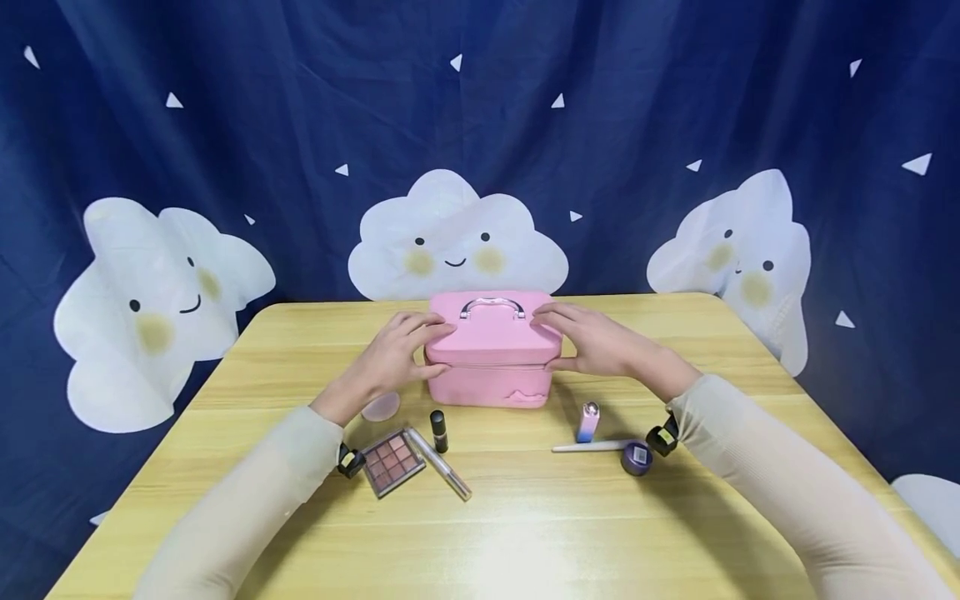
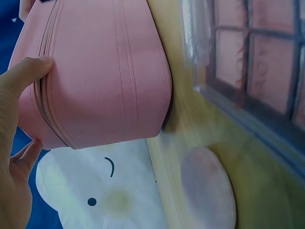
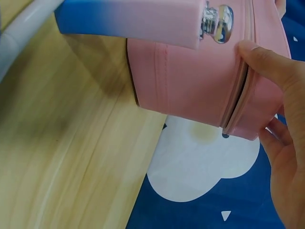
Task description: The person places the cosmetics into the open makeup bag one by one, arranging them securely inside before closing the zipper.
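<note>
Head view bright; white glare on table (image 1: 536,521) in front of pink case (image 1: 487,379); soft shadows under sleeves (image 1: 251,492), front-left and front-right of case; wrist views dimmer, palette (image 2: 271,64) near case out of focus

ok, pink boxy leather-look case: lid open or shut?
Shut, seemingly not fully zipped: the pink case has its lid down; the right wrist view shows a dark gap along the zip.

With my left hand (image 1: 396,348) and right hand (image 1: 597,340) I hold the sides of a pink vanity case (image 1: 487,385) on the wooden table (image 1: 600,529), an eyeshadow palette (image 1: 393,463) lying nearer me on the left, a purple jar (image 1: 637,458) on the right.
</note>
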Motion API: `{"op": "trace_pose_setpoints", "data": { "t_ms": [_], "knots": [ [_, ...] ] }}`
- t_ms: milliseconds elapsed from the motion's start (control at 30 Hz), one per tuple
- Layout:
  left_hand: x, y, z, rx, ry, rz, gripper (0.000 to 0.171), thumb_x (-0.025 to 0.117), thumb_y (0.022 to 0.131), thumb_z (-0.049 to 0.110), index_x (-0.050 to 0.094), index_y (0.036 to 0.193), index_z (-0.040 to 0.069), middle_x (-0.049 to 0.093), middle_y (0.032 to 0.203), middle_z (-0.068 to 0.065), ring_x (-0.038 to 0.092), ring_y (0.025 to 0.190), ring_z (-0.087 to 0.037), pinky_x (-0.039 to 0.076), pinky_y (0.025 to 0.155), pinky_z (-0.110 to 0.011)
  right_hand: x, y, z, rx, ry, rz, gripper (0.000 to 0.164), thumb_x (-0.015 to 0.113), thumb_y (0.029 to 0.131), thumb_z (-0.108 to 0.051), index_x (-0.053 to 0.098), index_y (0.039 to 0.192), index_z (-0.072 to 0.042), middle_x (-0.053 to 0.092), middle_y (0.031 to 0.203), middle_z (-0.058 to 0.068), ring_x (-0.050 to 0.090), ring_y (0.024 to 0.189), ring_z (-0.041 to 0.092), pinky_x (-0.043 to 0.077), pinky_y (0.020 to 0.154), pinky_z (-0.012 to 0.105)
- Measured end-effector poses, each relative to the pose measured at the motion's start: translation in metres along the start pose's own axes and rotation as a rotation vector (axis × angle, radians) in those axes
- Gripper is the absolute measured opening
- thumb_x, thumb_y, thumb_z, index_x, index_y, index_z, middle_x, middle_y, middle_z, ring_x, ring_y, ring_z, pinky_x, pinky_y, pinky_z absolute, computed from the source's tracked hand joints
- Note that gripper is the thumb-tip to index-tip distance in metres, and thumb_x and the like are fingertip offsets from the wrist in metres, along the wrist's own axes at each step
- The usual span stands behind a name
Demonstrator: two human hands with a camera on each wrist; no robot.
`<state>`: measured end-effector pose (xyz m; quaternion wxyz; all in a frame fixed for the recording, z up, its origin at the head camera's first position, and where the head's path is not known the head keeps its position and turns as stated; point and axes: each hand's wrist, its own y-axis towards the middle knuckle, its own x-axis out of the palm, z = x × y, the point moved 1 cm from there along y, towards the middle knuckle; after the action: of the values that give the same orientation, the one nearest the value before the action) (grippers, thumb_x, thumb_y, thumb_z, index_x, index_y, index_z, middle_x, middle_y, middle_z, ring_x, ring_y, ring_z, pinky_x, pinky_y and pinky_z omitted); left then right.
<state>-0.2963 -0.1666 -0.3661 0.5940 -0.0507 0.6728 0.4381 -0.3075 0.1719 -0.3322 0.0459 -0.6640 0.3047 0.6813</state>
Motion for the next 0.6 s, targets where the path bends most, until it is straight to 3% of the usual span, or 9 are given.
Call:
{"op": "trace_pose_setpoints", "data": {
  "t_ms": [167, 400, 600],
  "knots": [
    [-0.001, -0.003, 0.010, 0.009, 0.021, 0.021, 0.060, 0.082, 0.078, 0.034, 0.062, 0.130, 0.013, 0.057, 0.129, -0.009, 0.050, 0.117, -0.034, 0.040, 0.103, -0.047, 0.000, -0.006, -0.001, 0.000, -0.002, -0.003, 0.064, 0.082, 0.079, -0.028, 0.054, 0.132, -0.004, 0.051, 0.137, 0.013, 0.046, 0.130, 0.031, 0.036, 0.109, 0.048],
    [-0.007, -0.011, 0.024, -0.034, 0.058, -0.033, 0.060, 0.077, 0.083, 0.041, 0.059, 0.134, 0.017, 0.054, 0.133, -0.006, 0.047, 0.119, -0.030, 0.041, 0.101, -0.047, -0.002, -0.011, -0.005, -0.006, 0.015, -0.015, 0.067, 0.084, 0.078, -0.026, 0.053, 0.133, -0.004, 0.050, 0.139, 0.012, 0.046, 0.129, 0.030, 0.039, 0.106, 0.048],
    [-0.008, -0.011, 0.025, 0.017, 0.094, -0.019, 0.060, 0.077, 0.082, 0.041, 0.059, 0.134, 0.017, 0.055, 0.132, -0.007, 0.048, 0.120, -0.030, 0.043, 0.101, -0.048, -0.003, -0.015, -0.006, -0.050, 0.008, 0.011, 0.068, 0.086, 0.075, -0.024, 0.055, 0.131, -0.004, 0.053, 0.136, 0.013, 0.049, 0.127, 0.031, 0.041, 0.104, 0.048]
  ]
}}
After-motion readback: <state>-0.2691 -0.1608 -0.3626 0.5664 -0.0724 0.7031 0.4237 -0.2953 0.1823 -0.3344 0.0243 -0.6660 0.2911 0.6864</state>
